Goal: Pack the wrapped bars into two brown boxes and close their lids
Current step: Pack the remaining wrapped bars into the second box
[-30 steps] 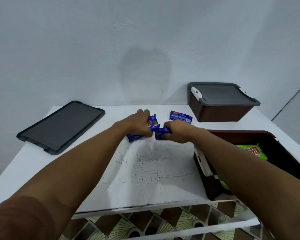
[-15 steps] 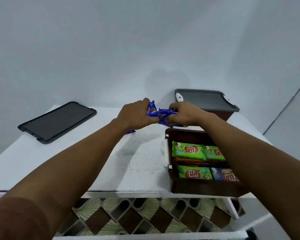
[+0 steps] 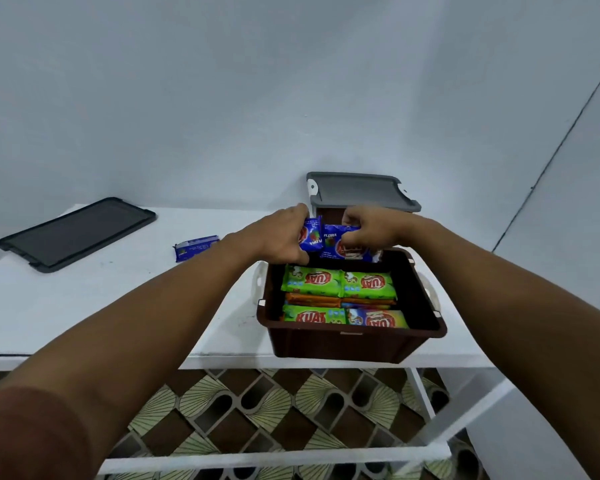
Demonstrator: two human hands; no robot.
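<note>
Wrapped bars (image 3: 338, 284) fill the open brown box (image 3: 343, 344), which sits at the near right edge of the white bench (image 3: 84, 299). Two green ones lie side by side in the far row, orange ones (image 3: 312, 299) show as a strip just nearer, and the near row holds one green and one partly blue (all label-up).

Both hands hold more bars over the far end of this box. The left hand (image 3: 278, 237) curls fingers and thumb round a blue bar (image 3: 311, 237) that stands nearly upright. The right hand (image 3: 371, 226) grasps a second blue bar (image 3: 347, 249) from above, holding it lengthwise with its lower edge at the box's far rim. The two blue bars are just beside each other; I cannot tell whether they touch.

A third blue bar (image 3: 196, 247) lies loose on the bench, left of the left forearm. Beyond the hands stands the second brown box (image 3: 329, 215) (only a sliver of it shows between them), with a grey lid (image 3: 361, 188) on it. A loose grey lid (image 3: 77, 233) lies flat at the far left of the bench. Patterned floor tiles (image 3: 257, 410) show below.
</note>
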